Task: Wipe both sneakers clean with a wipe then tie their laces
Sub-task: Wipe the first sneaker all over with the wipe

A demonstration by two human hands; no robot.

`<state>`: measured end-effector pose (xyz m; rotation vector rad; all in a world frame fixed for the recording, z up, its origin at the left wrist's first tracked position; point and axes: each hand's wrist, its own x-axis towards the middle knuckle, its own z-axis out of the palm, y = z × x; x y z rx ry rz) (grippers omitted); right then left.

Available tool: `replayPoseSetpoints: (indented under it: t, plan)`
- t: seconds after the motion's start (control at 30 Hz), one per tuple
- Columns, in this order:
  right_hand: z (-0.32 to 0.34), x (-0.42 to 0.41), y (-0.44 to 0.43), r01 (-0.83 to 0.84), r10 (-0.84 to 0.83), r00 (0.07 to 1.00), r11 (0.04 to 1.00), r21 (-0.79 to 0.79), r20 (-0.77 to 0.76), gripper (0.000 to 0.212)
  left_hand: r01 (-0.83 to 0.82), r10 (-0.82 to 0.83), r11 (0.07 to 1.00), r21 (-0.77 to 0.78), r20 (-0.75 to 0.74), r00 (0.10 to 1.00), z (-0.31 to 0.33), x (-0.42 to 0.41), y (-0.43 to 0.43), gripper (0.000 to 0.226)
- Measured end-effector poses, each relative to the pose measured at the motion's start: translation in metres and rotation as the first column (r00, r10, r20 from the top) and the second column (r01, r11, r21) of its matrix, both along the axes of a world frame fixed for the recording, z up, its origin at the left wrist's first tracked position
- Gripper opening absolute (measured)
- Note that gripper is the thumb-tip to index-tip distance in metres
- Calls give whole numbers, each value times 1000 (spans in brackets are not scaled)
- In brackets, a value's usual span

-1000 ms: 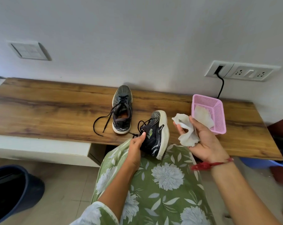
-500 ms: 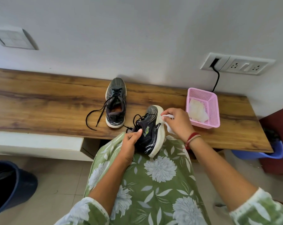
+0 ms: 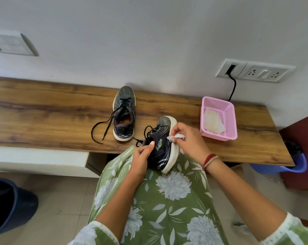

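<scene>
A dark sneaker with a white sole (image 3: 163, 149) lies tilted on its side on my lap, its toe over the bench edge. My left hand (image 3: 140, 157) grips its heel collar, thumb on the upper. My right hand (image 3: 188, 140) holds a white wipe (image 3: 175, 137) against the shoe's side near the sole. The second dark sneaker (image 3: 124, 114) stands upright on the wooden bench (image 3: 43, 117), its black laces loose and trailing to the left.
A pink mesh basket (image 3: 218, 134) with another wipe inside sits on the bench to the right. A black cable hangs from the wall socket (image 3: 254, 71) behind it. A dark bin (image 3: 10, 206) stands on the floor left, a blue tub (image 3: 282, 167) at right.
My right hand came down from beside the basket and brought the wipe onto the sneaker's side. My left hand kept its grip on the shoe. The camera tilted slightly.
</scene>
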<state>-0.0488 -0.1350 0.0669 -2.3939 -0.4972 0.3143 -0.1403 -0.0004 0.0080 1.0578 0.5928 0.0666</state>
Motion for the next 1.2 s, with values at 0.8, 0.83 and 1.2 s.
replayPoseSetpoints:
  t: [0.8, 0.83, 1.2]
  plan:
    - [3, 13, -7, 35, -36, 999, 998, -51, -21, 11, 172, -176, 973, 152, 9, 984, 23, 17, 6, 44]
    - [5, 11, -7, 14, -15, 999, 999, -32, -39, 11, 169, -172, 975, 144, 12, 985, 24, 17, 7, 48]
    - [3, 22, -8, 79, -78, 990, 997, 9, -121, 10, 205, -202, 964, 168, -35, 979, 24, 20, 8, 40]
